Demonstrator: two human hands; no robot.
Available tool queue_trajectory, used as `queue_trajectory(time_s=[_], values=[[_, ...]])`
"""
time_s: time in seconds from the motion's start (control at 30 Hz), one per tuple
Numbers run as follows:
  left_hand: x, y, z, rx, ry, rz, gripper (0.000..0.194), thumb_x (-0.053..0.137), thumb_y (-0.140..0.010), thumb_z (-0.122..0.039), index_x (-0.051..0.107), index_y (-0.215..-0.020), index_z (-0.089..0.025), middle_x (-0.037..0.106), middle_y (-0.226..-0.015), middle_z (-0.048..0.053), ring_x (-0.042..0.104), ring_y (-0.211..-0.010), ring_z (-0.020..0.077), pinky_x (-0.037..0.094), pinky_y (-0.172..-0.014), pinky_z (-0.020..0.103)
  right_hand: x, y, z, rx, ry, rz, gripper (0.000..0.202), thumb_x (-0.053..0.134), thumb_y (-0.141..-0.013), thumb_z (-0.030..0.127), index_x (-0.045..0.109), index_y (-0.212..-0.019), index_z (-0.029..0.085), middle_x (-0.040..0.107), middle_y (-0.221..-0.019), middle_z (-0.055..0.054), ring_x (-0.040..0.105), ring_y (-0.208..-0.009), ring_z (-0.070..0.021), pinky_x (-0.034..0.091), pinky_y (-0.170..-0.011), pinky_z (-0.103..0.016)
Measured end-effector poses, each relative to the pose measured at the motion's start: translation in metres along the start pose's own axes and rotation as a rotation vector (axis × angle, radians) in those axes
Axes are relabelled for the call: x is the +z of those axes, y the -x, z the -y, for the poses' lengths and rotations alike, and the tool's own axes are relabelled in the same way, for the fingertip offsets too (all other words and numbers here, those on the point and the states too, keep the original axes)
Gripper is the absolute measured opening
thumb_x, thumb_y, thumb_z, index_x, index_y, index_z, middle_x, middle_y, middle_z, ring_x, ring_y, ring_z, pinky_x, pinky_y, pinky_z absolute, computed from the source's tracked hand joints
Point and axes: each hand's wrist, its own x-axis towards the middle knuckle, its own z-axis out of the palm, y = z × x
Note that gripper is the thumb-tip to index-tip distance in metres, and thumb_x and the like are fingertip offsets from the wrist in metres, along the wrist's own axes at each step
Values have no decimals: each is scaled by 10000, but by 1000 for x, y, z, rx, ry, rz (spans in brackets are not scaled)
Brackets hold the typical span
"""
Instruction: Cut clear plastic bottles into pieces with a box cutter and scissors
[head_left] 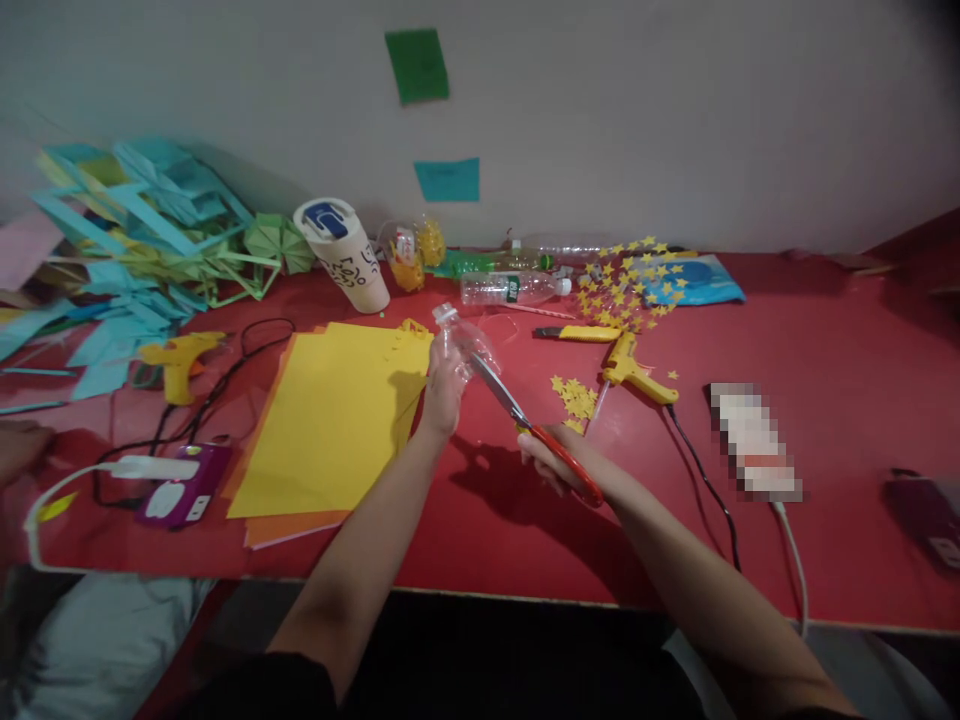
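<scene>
My left hand (pixel 444 388) is closed around a clear plastic bottle piece (pixel 480 345) with its capped neck pointing up and away. In my right hand (pixel 551 458) are scissors with red handles (pixel 574 465); their metal blades reach up-left to the cut plastic. Yellow paper sheets (pixel 337 410) lie to the left of my left hand, over orange ones. Small yellow paper stars (pixel 576 398) are piled just beyond my right hand.
Behind are bottles (pixel 510 289), a white cup (pixel 345 255), a yellow cutter (pixel 577 334) and star decorations (pixel 637 285). Glue guns lie left (pixel 180 362) and right (pixel 637 372), with cords. A power strip (pixel 180 490), phone (pixel 754 440) and another person's hand (pixel 22 450) are at the sides.
</scene>
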Motion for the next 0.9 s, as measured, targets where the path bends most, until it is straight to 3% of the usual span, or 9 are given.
queue_trajectory(time_s=[0.13,0.23,0.37,0.53,0.7,0.9], values=[[10,-11,-25,-20,168,95,312,617,-829,-412,624,-1089,-239,698,-979,48,670,-921,198,528,-926,388,-8,4,-3,-62,114,-9,572,534,-762,781,421,-640,234,417,-481,58,423,-413,-97,337,-437,-243],[13,-17,-31,-89,237,40,281,574,-879,-418,640,-1048,-203,688,-871,40,651,-812,164,526,-876,351,-14,7,-3,-104,171,-20,581,524,-755,792,381,-638,241,398,-527,54,403,-463,-101,309,-454,-246],[8,-17,-25,-169,330,-75,247,507,-902,-308,652,-1054,-179,693,-857,52,664,-810,178,514,-880,374,-19,7,0,-150,271,-22,587,517,-742,810,380,-663,245,366,-571,57,385,-515,-112,315,-503,-264],[3,-12,-18,-202,361,-40,195,531,-879,-340,638,-962,-200,671,-832,44,679,-779,192,528,-815,377,-16,1,-3,-80,413,-59,628,427,-748,859,375,-640,242,368,-585,46,350,-548,-119,312,-536,-281],[7,-7,-11,-140,339,-27,245,702,-807,-351,601,-982,-211,659,-879,17,652,-775,152,513,-865,360,-10,-4,-9,-60,368,-77,636,438,-744,866,373,-641,242,363,-568,55,346,-533,-111,302,-511,-263],[12,-2,-6,-109,277,-52,279,744,-781,-340,591,-992,-241,661,-892,1,651,-807,149,496,-971,404,-7,-3,-13,-27,238,-67,608,475,-758,829,349,-646,244,335,-562,61,337,-506,-99,275,-473,-243]])
